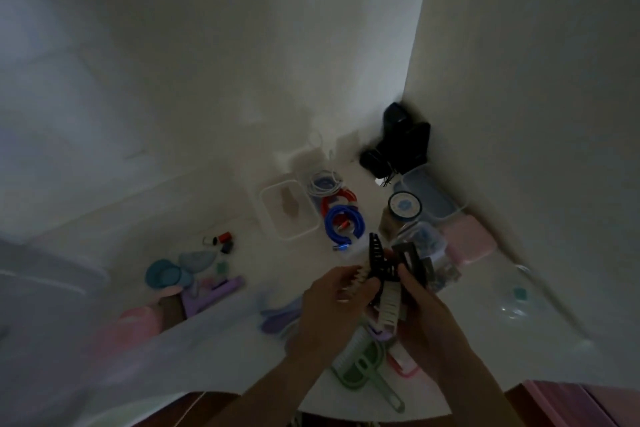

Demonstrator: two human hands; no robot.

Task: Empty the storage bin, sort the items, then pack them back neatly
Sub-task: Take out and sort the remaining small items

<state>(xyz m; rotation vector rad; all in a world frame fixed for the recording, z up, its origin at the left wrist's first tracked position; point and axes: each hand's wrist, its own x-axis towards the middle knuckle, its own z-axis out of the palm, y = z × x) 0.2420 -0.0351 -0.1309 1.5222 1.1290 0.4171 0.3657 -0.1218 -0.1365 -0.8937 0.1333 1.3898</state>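
Left hand (329,302) gripping cream hair claw (386,305); right hand (420,298) gripping black hair claw (377,258). Blue cable coil (344,222) beyond, clear box (289,210) just left.

Left hand (332,298) and right hand (420,302) raised close together, forearms converging, fingers curled, gripping.
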